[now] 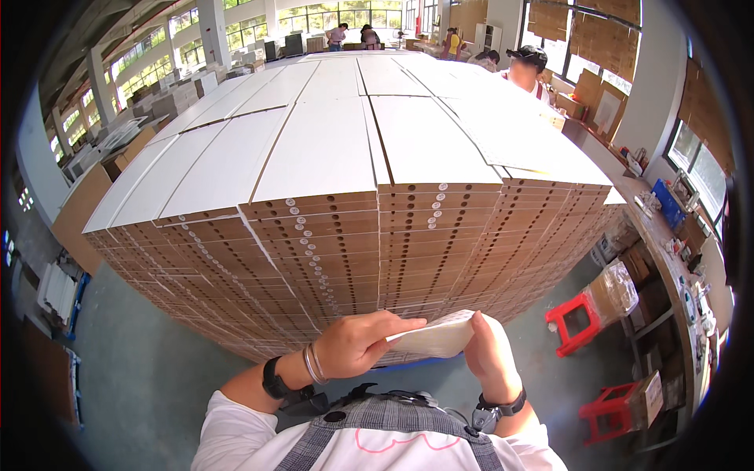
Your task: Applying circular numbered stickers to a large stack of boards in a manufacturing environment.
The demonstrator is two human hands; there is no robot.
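In front of my chest, both hands hold a thin white sheet of paper [428, 339], tilted and slightly curved, with faint rows of small marks along its far edge. My left hand [353, 343] is closed on its left edge, thumb and fingers pinching it. At the other side, my right hand [488, 353] grips the right edge with the thumb on top; its other fingers are mostly hidden. Just beyond stands a large stack of white-topped boards [314, 149]. Their brown edges [432, 259] show rows of dark holes, and round white stickers [312, 251] run down some columns.
Two red plastic stools [575, 323] stand at the right, one carrying a wrapped carton [614, 289]. Behind them runs a cluttered workbench [667, 259] with a blue bin [667, 200]. A person in a dark cap [528, 63] is beyond the stack's far right side; others are farther back.
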